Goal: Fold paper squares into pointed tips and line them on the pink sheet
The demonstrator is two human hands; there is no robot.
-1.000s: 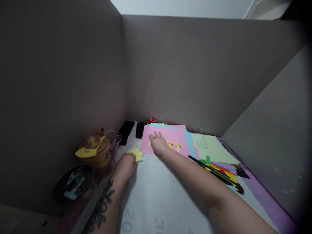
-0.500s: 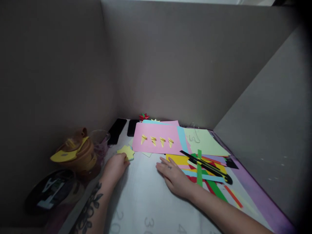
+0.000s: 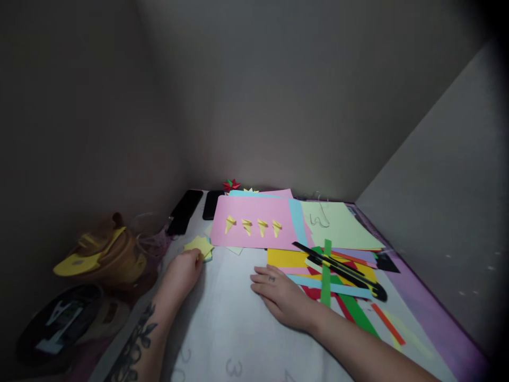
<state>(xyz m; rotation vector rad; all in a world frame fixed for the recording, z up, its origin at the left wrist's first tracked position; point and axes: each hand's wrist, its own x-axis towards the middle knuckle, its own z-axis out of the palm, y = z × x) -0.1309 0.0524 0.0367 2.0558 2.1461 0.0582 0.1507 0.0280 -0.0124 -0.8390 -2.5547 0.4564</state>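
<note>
My left hand (image 3: 182, 277) is closed at the near edge of a yellow star-shaped paper (image 3: 202, 244), its fingertips curled over it. Greenish-blue edges show underneath the star, as if more paper lies there. My right hand (image 3: 280, 297) rests flat on the white surface with fingers stretched out and holds nothing. Beyond the hands, several small folded yellow paper pieces (image 3: 262, 227) stand in a row on a pink sheet (image 3: 254, 207). Just right of my right hand are loose coloured paper strips (image 3: 326, 273) and a long black tool (image 3: 350, 276).
A pale green sheet (image 3: 342, 225) lies at the back right. Two black phone-like items (image 3: 186, 208) and a red-green paper star (image 3: 231, 184) sit at the back left. Caps (image 3: 105, 254) and a clear cup crowd the left side. Grey walls enclose the table.
The camera view has shifted slightly. My left hand stays at the yellow star, and my right hand still lies flat beside the strips.
</note>
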